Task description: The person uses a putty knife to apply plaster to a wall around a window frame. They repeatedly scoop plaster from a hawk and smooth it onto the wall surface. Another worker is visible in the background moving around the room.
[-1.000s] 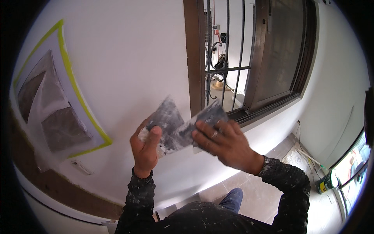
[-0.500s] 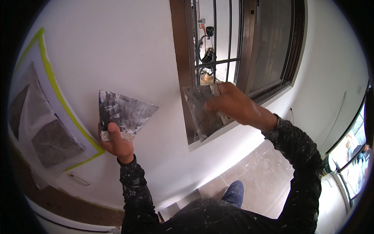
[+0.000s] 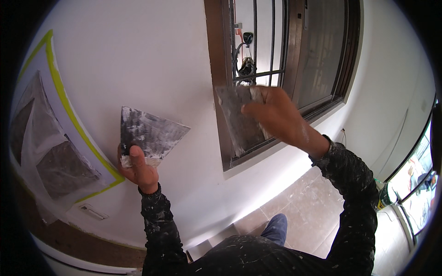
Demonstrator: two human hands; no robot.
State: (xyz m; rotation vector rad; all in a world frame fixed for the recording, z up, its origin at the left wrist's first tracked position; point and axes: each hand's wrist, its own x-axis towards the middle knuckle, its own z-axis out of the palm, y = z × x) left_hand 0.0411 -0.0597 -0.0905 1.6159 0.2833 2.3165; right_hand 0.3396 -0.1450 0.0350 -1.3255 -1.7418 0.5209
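Observation:
My left hand (image 3: 140, 170) grips a flat putty knife (image 3: 149, 133) by its lower edge, thumb across the front. White filler is smeared over its dark, wide blade, which stands out in front of the white wall (image 3: 133, 55). My right hand (image 3: 281, 112) is closed on a second wide putty knife (image 3: 237, 117), its worn grey blade pointing left. That blade is in front of the brown window frame (image 3: 218, 60), its left edge near the wall beside the frame. Whether it touches the frame or the wall, I cannot tell.
On the left, yellow-green tape (image 3: 62, 92) borders an opening covered with clear plastic sheet (image 3: 50, 161). Dark bars (image 3: 272, 41) cross the window. Below lies a tiled floor (image 3: 304, 207) with white spatter. A bucket (image 3: 387, 195) stands at the right by a bright glazed opening.
My right hand and its putty knife have risen slightly along the window frame. My left hand has barely moved, its knife shifting a touch to the right.

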